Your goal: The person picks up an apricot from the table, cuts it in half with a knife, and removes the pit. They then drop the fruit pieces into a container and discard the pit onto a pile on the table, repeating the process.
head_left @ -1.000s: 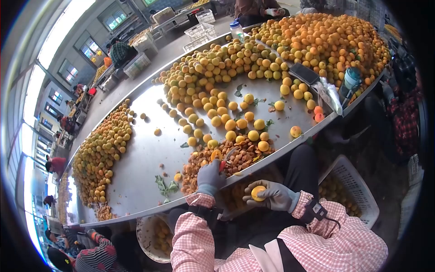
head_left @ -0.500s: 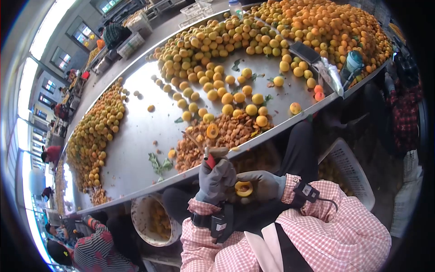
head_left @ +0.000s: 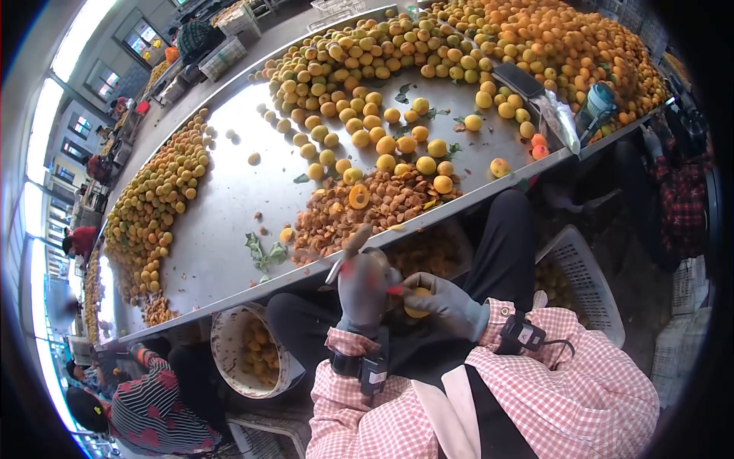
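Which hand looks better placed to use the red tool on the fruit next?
Probably the left hand: it grips the red tool, while the right hand holds the yellow fruit close beside it.

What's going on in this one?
A gloved person in a checked shirt sits at a metal table. The left hand grips what looks like a red tool, partly hidden and blurred; the right hand holds a yellow fruit close to it. A heap of small brown pieces lies on the table, with fruit piles beyond. Below the edge, a white bucket contains more fruit.
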